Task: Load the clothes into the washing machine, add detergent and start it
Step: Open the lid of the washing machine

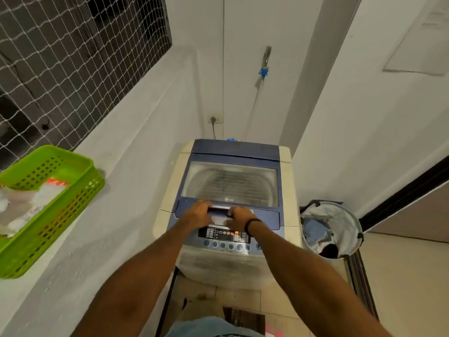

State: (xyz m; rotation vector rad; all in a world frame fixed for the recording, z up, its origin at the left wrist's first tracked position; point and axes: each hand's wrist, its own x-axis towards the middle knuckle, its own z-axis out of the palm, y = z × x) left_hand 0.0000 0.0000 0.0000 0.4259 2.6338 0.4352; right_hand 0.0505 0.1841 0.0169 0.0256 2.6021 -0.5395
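A: While both arms reach forward, where do the hands sit?

B: On the front edge of the washing machine (229, 190) lid (230, 181), at its recessed handle (220, 210). The left hand (198, 212) curls over the handle's left end, and the right hand (239, 216) over its right end, a dark band (251, 226) round that wrist. Fingers of both are bent onto the handle; how firmly they clasp it I cannot tell.

A: Is the lid up?

B: No, it lies flat and closed. Through its clear window the ribbed drum shows, and I cannot make out any clothes inside.

A: And the clothes?

B: In a round laundry bag (331, 227) on the floor just right of the machine, open at the top, with blue and dark fabric (315, 231) inside.

A: Detergent?

B: A green perforated basket (52, 207) sits on the white ledge (116, 215) at left, well apart from the machine. It holds a clear packet (29, 203) with a red mark; the print is too blurred to read.

A: The controls?

B: The control panel (224, 235) sits just below the hands, with several lit red marks and a row of round buttons beneath.
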